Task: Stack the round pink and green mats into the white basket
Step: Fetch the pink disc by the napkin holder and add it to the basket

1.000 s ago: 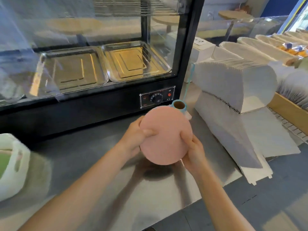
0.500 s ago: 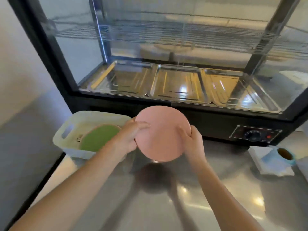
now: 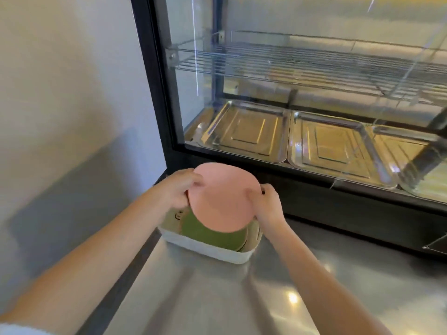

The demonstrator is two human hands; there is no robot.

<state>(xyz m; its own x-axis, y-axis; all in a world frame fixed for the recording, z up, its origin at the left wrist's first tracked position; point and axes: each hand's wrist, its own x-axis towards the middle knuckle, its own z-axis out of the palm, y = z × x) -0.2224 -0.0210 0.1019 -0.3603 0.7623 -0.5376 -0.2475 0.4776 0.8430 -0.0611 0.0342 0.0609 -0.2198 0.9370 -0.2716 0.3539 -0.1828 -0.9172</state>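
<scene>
Pink mat [image 3: 223, 198] gripped by both hands, seemingly above white basket [image 3: 205, 249]

pink mat [image 3: 223, 197], green mat [image 3: 208, 234], white basket [image 3: 205, 249]

A food-service counter, likely a café or snack shop: glass warming cabinet [image 3: 302, 112] with wire rack [image 3: 314, 66] and steel trays [image 3: 246, 134], set on a stainless worktop [image 3: 302, 298].

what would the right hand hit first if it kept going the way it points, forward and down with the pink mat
Probably the far rim of the white plastic basket; the right hand holds the round pink mat above it, though depth is unclear.
</scene>
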